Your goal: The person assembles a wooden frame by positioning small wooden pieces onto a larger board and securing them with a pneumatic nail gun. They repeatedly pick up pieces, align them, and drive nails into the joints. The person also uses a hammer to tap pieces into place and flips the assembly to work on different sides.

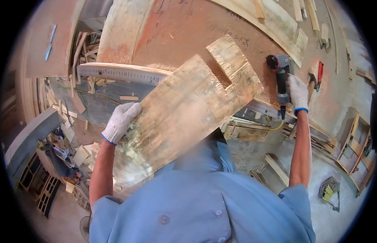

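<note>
My left hand (123, 119), in a white knit glove with a blue cuff, is closed on the left edge of a wide wooden board (184, 109). The board slants up to the right, and its far end has a deep rectangular notch. Part of it rests over the bench edge, while its near end reaches toward my body. At the right, my gloved right hand (298, 92) is closed against the side of a black and grey nail gun (281, 79). The gun's handle and hose fitting point toward me. My fingertips are partly hidden beside it.
A long steel ruler (123, 73) runs along the front edge of the reddish workbench (176, 32). A hammer (312, 81) and a red-handled tool (320, 75) lie right of the nail gun. Wood scraps (81, 156) litter the lower left. A wooden frame (352, 141) stands at right.
</note>
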The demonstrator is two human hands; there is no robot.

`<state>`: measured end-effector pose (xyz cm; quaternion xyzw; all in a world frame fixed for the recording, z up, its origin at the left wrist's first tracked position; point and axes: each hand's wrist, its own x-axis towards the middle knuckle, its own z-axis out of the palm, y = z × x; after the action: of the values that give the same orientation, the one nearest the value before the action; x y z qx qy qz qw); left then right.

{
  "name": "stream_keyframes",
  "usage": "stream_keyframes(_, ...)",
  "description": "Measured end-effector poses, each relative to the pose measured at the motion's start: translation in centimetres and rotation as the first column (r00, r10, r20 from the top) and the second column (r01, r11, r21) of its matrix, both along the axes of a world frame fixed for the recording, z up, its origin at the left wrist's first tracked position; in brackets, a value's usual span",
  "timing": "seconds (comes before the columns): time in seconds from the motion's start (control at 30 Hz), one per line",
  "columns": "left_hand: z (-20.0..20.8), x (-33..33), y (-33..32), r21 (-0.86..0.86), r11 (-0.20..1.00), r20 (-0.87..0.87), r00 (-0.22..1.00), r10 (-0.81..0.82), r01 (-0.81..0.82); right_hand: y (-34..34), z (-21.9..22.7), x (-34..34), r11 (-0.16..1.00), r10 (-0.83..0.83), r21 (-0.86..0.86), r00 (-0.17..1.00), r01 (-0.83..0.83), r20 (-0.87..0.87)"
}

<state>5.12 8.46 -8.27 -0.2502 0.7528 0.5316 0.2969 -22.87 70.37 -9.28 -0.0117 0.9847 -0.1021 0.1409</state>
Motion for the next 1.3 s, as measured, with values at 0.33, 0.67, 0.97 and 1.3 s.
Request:
stream_keyframes(0.33,3.3,0.9,2.8,-0.093,0.987,0.110,0.984,0.143,-0.133,16.6,-6.3,6.5,0.873,-0.341,0.263,0.900,0.411,-0.274)
stream_keyframes(0.67,3.9,5.7,4.0,-0.084,0.968,0.071,0.967,0.244,-0.238,20.6,-3.6,4.2,0.428,-0.751,-0.371,0.553,0.824,0.361)
stream_keyframes(0.97,2.2,7.5,4.2,-0.118,0.969,0.007,0.975,0.221,-0.219,-0.4,9.3,13.2,0.732,-0.462,-0.546,0.886,0.408,0.042)
stream_keyframes(1.3,1.3,7.3,4.2,-0.155,0.976,0.032,0.987,0.159,-0.152,-18.9,12.0,21.3,0.529,0.255,-0.781,0.816,0.331,0.519)
